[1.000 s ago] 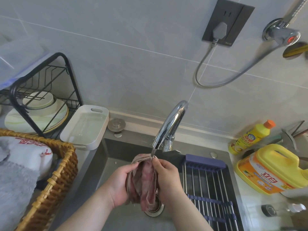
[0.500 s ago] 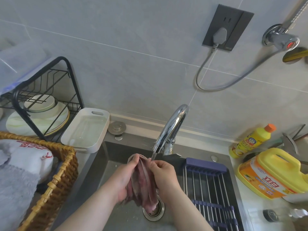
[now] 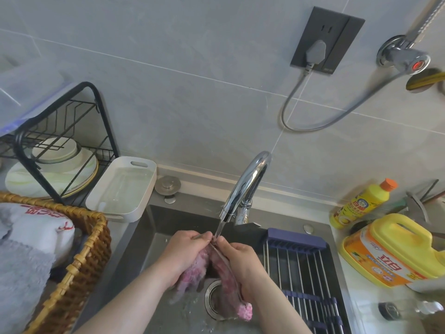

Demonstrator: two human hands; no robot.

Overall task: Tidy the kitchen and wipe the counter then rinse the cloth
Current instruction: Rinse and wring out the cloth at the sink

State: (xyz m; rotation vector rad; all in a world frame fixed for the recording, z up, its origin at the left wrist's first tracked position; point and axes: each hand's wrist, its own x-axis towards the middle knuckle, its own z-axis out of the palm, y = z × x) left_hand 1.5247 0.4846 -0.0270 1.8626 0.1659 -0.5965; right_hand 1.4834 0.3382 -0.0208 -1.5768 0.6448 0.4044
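Note:
A wet pink cloth hangs folded between my two hands over the grey sink. My left hand grips its left side and my right hand grips its right side, fingertips meeting at the top edge. A thin stream of water falls from the chrome tap onto the cloth's top edge. The cloth's lower end dangles just above the round drain.
A blue-framed roll-up rack covers the sink's right half. Yellow detergent jug and yellow bottle stand on the right. On the left are a white tray, a black dish rack with plates and a wicker basket.
My hands have pressed the cloth's two halves closer together under the water, and its lower end now hangs further down to the right, near the drain.

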